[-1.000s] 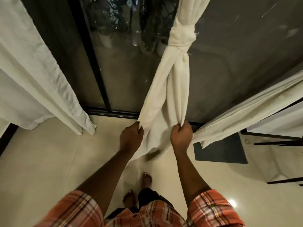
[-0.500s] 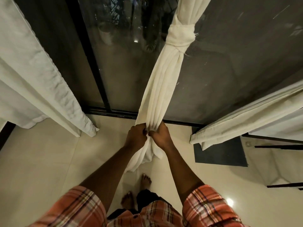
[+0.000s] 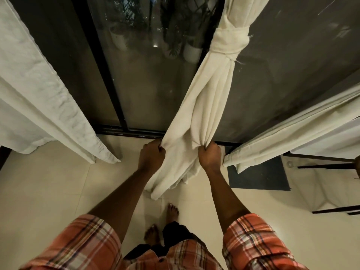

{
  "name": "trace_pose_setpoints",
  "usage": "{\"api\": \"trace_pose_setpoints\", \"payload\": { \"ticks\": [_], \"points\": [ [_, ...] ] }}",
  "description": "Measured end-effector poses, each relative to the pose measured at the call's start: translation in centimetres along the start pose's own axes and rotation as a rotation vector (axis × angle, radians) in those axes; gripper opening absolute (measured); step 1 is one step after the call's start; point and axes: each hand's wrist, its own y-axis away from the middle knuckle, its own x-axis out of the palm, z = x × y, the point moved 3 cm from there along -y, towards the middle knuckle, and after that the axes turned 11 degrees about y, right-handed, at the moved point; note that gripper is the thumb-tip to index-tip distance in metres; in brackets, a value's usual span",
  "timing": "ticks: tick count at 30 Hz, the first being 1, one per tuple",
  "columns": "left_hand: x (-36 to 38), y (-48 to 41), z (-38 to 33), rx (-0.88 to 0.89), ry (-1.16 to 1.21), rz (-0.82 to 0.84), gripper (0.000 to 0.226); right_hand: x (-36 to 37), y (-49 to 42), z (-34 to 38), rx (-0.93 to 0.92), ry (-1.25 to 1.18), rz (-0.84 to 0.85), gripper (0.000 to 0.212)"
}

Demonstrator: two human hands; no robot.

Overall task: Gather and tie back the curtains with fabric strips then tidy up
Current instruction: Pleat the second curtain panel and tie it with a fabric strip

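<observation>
A cream curtain (image 3: 202, 98) hangs in front of the dark glass door, gathered and bound high up by a knotted fabric strip (image 3: 228, 45). Below the knot the cloth fans out to my hands. My left hand (image 3: 151, 155) grips the curtain's left edge in a fist. My right hand (image 3: 209, 155) grips a bunch of folds at the right side. The curtain's loose bottom end (image 3: 171, 182) droops between my forearms toward the floor.
A second white curtain (image 3: 39, 98) hangs loose at the left. Another pale curtain (image 3: 292, 139) slants in from the right above a dark mat (image 3: 259, 176). Dark-framed furniture (image 3: 331, 166) stands at right. My bare feet (image 3: 163, 221) are on the cream tiles.
Half a second ago my hands were together on the bunched curtain; they have moved apart sideways, spreading the lower cloth again as it was a second ago.
</observation>
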Motion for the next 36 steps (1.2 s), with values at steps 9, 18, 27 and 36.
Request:
{"api": "trace_pose_setpoints", "payload": {
  "ticks": [9,18,27,36],
  "points": [
    [4.5,-1.0,0.2,-0.068,0.111,0.305,0.060,4.5,-0.8,2.7,-0.197,-0.106,0.357,0.041],
    [11.8,-8.8,4.1,0.074,0.191,0.171,0.079,12.2,-9.3,0.0,-0.246,-0.174,0.157,0.027],
    [20.9,-12.9,12.2,0.229,0.294,-0.058,0.050,20.6,-15.4,-5.0,-0.354,-0.304,-0.170,0.013],
    [22.8,-14.2,16.9,0.437,0.342,-0.358,0.034,25.5,-17.8,-11.5,-0.430,-0.599,-0.317,0.031]
  ]
}}
